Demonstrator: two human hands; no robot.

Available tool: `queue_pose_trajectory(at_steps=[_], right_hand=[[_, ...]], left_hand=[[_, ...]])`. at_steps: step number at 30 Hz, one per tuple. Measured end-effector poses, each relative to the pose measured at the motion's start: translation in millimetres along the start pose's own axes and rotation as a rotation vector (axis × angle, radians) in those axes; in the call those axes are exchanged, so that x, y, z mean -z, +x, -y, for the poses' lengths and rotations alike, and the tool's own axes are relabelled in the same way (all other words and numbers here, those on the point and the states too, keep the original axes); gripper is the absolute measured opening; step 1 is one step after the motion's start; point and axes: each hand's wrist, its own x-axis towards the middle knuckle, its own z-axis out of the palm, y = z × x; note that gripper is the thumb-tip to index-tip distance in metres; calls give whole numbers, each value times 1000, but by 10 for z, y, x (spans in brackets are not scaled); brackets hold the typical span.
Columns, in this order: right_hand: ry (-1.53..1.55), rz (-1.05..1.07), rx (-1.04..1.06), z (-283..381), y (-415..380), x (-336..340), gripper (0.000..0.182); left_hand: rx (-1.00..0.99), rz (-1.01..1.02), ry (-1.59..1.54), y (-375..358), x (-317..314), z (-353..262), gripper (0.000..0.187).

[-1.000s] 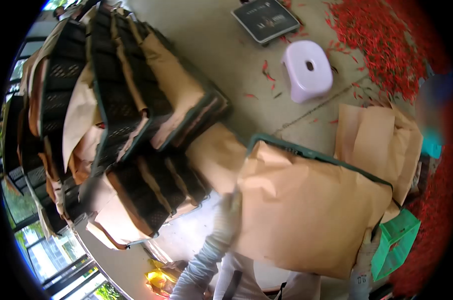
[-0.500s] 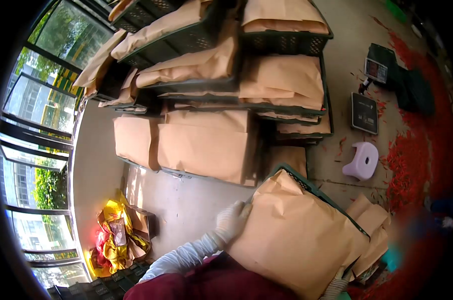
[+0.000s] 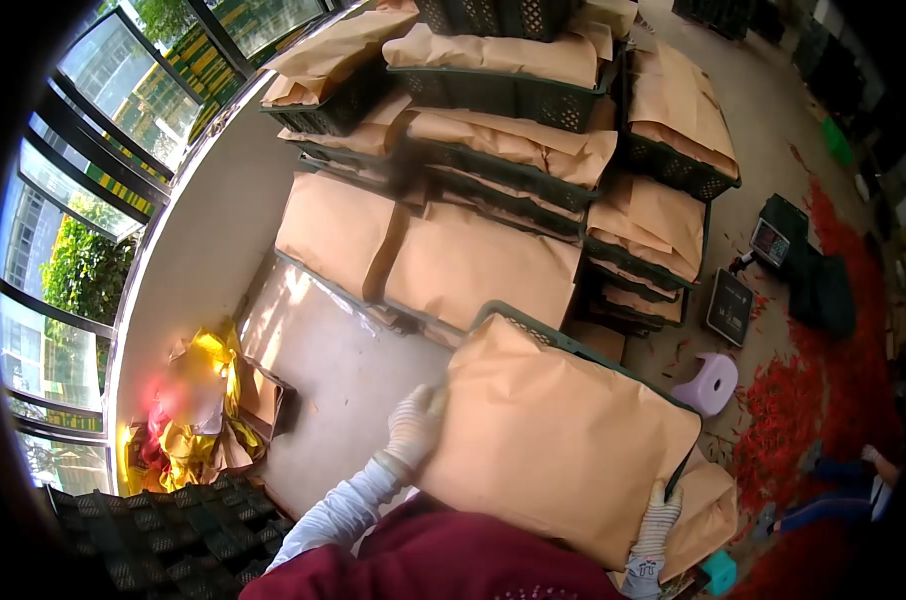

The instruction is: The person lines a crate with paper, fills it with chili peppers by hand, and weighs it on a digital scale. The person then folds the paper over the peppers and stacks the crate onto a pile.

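Observation:
A dark green plastic crate (image 3: 543,328) topped with brown kraft paper (image 3: 563,430) is held close against the front of my body. My left hand (image 3: 416,430), in a pale striped glove, closes on the crate's left side; the fingertips are hidden behind the paper edge. At the right side, my right hand (image 3: 661,515), gloved too, wraps round the crate's rim near its corner. The paper hides whatever is inside. Just beyond the crate stands a row of paper-covered crates (image 3: 478,262).
Stacked crates (image 3: 503,95) with paper covers rise behind. To the right are a scale (image 3: 730,307), a lilac stool (image 3: 708,384), red chilli peppers (image 3: 793,400) over the floor and a person (image 3: 838,490). Yellow bags (image 3: 188,450) lie at left, near black crates (image 3: 163,540).
My view has swung, so the stacks and stool sit lower and the stacks farther right. The held crate has levelled somewhat, and my right hand shows more fully on its rim.

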Motion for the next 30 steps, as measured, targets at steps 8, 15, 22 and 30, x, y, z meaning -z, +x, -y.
queue_pose_trajectory(at_steps=[8, 15, 22, 30], right_hand=[[-259, 85, 5, 469, 238, -646, 22], [-217, 21, 166, 1160, 486, -1593, 22], [-240, 52, 162, 1448, 634, -2279, 21], [-220, 76, 156, 1574, 796, -2955, 24]], left_hand=[[117, -4, -34, 519, 365, 227, 37], [23, -86, -109, 1523, 773, 243, 40], [66, -40, -141, 2174, 1243, 177, 40], [95, -61, -89, 2651, 1508, 371, 38]])
